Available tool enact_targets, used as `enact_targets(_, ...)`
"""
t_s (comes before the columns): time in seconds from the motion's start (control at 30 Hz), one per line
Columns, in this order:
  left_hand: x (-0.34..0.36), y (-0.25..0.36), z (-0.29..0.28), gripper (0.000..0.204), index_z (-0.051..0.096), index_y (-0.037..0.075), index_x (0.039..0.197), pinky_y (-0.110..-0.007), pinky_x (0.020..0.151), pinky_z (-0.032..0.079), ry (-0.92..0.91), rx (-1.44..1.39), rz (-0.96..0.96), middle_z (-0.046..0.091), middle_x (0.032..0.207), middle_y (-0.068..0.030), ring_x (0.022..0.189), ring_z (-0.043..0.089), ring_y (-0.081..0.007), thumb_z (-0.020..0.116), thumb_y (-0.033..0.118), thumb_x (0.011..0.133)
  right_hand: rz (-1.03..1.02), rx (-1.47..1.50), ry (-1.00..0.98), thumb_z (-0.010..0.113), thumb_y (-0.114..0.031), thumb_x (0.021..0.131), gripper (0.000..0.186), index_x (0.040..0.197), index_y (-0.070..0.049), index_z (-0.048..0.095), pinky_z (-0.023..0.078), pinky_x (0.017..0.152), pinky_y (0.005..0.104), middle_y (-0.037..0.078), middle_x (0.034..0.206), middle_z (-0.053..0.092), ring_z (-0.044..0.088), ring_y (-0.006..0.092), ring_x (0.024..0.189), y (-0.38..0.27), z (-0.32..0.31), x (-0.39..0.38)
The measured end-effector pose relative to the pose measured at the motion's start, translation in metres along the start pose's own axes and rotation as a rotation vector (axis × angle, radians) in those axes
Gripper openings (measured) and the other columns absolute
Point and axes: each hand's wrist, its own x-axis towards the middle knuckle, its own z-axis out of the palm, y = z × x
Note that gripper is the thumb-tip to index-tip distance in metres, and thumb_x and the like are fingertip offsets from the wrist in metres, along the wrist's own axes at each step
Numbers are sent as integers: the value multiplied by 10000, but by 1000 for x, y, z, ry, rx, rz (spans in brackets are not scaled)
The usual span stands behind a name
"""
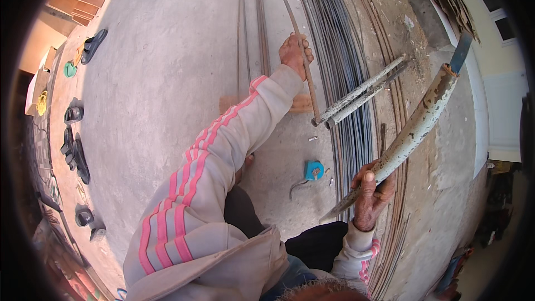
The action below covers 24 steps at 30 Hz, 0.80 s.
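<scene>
My left hand (295, 53), at the end of an outstretched arm, is closed around a thin rusty metal rod (311, 92). The rod runs away past the top edge; its near end stops beside two short pipes (356, 89) with flaking white paint. Low on the right, my right hand (372, 195) grips a longer pipe (418, 128), also flaking white, thumb on top. That pipe slants up to the far right, and a blue-grey flat bar (460, 52) sticks out of its far end. A blue tape measure (314, 170) lies on the floor between my arms.
A long bundle of dark rods (348, 50) lies on the concrete floor (150, 78), under the short pipes. A wooden block (301, 103) sits beneath my left forearm, with more thin rods (260, 22) beyond it. Several sandals (81, 159) stand along the left side.
</scene>
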Motion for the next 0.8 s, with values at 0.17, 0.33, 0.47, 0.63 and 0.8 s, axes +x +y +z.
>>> enact_targets(0.17, -1, -4, -1, 239, 549, 67, 1004, -269, 492, 422, 22, 20, 4, 510, 763, -18, 581, 472, -122, 414, 263, 1027, -6, -71, 31, 615, -281, 979, 322, 1141, -24, 509, 426, 499, 239, 63, 807, 528, 483, 100, 630, 5, -6, -2)
enact_targets(0.33, -3, -5, -33, 227, 574, 53, 1039, -258, 491, 425, 41, 91, -27, 519, 786, -17, 595, 486, -116, 468, 252, 1014, 33, -117, -3, 662, -209, 955, 306, 1147, -25, 510, 412, 480, 227, 34, 771, 528, 469, 84, 581, 24, -16, -1)
enact_targets(0.47, -11, 7, -98, 188, 595, 44, 1099, -242, 486, 431, 129, 212, -66, 521, 785, -7, 600, 498, -105, 539, 181, 983, 261, -245, -8, 698, -168, 926, 364, 1181, 46, 552, 446, 578, 252, 57, 815, 552, 508, 95, 654, 37, -31, 7)
enact_targets(0.63, -12, 40, -186, 173, 614, 35, 1102, -229, 478, 434, 205, 412, -38, 537, 765, -3, 580, 506, -92, 586, 118, 953, 218, -519, -255, 700, -168, 926, 329, 1142, 43, 571, 477, 785, 332, 105, 873, 608, 557, 186, 805, 44, -23, 23)
enact_targets(0.8, -12, 78, -274, 127, 636, 40, 1006, -254, 466, 458, 326, 696, 138, 583, 728, -7, 549, 544, -104, 577, 141, 956, 176, -613, -479, 677, -186, 937, 337, 1171, 21, 551, 479, 760, 334, 142, 871, 605, 569, 182, 813, 46, 12, 34)
